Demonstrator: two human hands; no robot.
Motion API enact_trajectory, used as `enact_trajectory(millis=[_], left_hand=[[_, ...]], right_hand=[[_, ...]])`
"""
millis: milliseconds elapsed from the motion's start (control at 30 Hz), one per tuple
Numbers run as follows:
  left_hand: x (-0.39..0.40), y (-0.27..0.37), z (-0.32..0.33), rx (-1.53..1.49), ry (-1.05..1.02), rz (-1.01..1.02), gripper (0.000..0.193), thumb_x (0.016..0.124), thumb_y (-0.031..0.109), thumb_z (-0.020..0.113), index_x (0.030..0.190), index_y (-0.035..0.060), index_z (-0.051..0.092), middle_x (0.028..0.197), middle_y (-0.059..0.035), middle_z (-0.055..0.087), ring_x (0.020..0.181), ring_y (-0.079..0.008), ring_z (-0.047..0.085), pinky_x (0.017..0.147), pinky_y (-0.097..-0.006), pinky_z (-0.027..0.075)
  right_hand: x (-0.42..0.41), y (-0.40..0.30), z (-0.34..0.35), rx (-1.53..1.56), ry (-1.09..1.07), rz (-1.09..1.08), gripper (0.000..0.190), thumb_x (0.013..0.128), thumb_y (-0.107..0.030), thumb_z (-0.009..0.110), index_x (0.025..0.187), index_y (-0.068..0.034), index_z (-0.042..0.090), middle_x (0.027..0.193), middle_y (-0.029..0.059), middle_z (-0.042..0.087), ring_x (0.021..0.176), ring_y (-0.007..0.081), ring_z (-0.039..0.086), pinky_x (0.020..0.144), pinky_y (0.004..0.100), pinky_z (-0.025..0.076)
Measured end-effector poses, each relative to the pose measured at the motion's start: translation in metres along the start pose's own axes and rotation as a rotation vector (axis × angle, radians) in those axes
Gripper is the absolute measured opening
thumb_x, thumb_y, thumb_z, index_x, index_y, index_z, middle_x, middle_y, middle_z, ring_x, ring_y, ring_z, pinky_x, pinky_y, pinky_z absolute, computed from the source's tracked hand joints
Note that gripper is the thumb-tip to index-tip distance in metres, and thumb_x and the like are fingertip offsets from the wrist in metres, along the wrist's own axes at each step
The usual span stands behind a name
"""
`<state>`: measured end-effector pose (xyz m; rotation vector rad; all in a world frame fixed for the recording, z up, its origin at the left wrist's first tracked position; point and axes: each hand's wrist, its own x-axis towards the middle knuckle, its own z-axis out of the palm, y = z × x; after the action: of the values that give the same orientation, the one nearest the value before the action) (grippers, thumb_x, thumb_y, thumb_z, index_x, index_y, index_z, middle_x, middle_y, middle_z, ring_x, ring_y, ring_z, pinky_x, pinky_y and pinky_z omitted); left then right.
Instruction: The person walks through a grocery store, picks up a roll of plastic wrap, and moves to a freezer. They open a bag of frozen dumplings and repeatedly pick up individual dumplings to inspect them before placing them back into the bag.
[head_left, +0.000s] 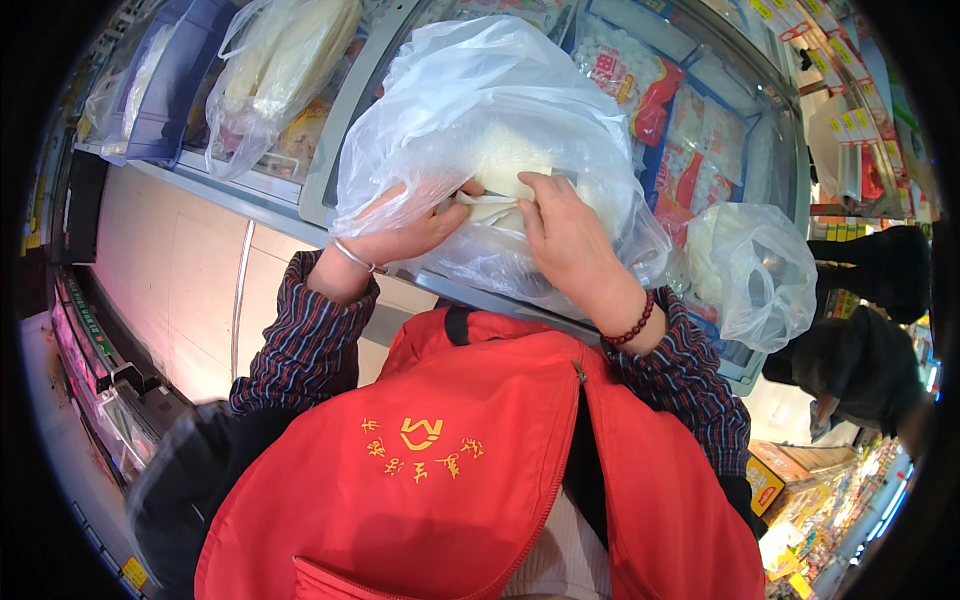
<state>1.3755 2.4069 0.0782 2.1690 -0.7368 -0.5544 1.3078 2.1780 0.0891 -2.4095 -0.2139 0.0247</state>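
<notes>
A large translucent plastic bag lies on top of a glass-topped chest freezer, its mouth towards me. Inside it are pale, thin, flexible sheets in a stack, with their near edges folded and lifted. My left hand reaches in from the left, partly under the film, and pinches the sheet edges between thumb and fingers. From the right, my right hand grips the same edges with thumb and index finger, the fingertip resting on the stack. The sheets' far part shows only dimly through the plastic.
The freezer frame runs around the bag. Under the glass lie packaged frozen goods. A smaller knotted plastic bag sits at right, another bag of pale slabs at upper left, beside a purple crate. A person stands at right.
</notes>
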Motion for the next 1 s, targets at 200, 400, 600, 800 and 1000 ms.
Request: enact_trajectory(millis=[200,400,600,800,1000], left_hand=[[-0.005,0.012,-0.009,0.012,-0.088,-0.031,0.045,0.083,0.008,0.060,0.128,0.0040,0.060,0.108,-0.0159,0.068,0.093,-0.0256,0.063,0.084,-0.0351,0.049],[-0.005,0.015,-0.010,0.077,-0.122,0.024,0.057,0.078,0.006,0.064,0.134,0.0048,0.055,0.119,-0.0187,0.064,0.112,-0.0309,0.062,0.095,-0.0379,0.048],[-0.006,0.008,-0.007,0.099,-0.100,0.041,0.057,0.079,0.007,0.066,0.135,0.0043,0.053,0.121,-0.0177,0.063,0.115,-0.0317,0.060,0.098,-0.0381,0.046],[-0.004,0.006,-0.005,0.098,0.009,0.096,0.053,0.082,0.018,0.075,0.130,0.0052,0.058,0.111,-0.0123,0.065,0.092,-0.0231,0.061,0.081,-0.0352,0.049],[-0.002,0.024,-0.009,0.107,0.060,-0.012,0.046,0.088,0.031,0.073,0.123,0.0029,0.065,0.115,-0.0236,0.067,0.105,-0.0405,0.064,0.089,-0.0445,0.050]], right_hand=[[-0.007,-0.010,0.001,-0.225,-0.154,-0.031,0.037,0.087,-0.008,0.061,0.123,-0.003,0.058,0.102,0.0214,0.061,0.087,0.0388,0.068,0.073,0.0474,0.056],[0.014,-0.004,0.007,-0.341,0.046,-0.382,0.017,0.082,-0.009,0.059,0.097,-0.006,0.067,0.098,0.0128,0.060,0.094,0.0303,0.063,0.074,0.0419,0.054],[0.028,0.006,0.010,-0.314,-0.015,-0.461,0.012,0.082,-0.011,0.060,0.090,-0.007,0.068,0.092,0.0124,0.062,0.090,0.0320,0.064,0.076,0.0438,0.052],[0.027,0.012,0.007,-0.077,-0.128,-0.267,0.017,0.086,-0.016,0.067,0.098,-0.004,0.070,0.091,0.0144,0.067,0.086,0.0386,0.065,0.073,0.0457,0.052],[0.020,0.026,0.005,0.179,-0.090,-0.095,0.033,0.090,-0.024,0.070,0.113,0.001,0.071,0.093,0.0210,0.071,0.084,0.0352,0.069,0.074,0.0410,0.053]])
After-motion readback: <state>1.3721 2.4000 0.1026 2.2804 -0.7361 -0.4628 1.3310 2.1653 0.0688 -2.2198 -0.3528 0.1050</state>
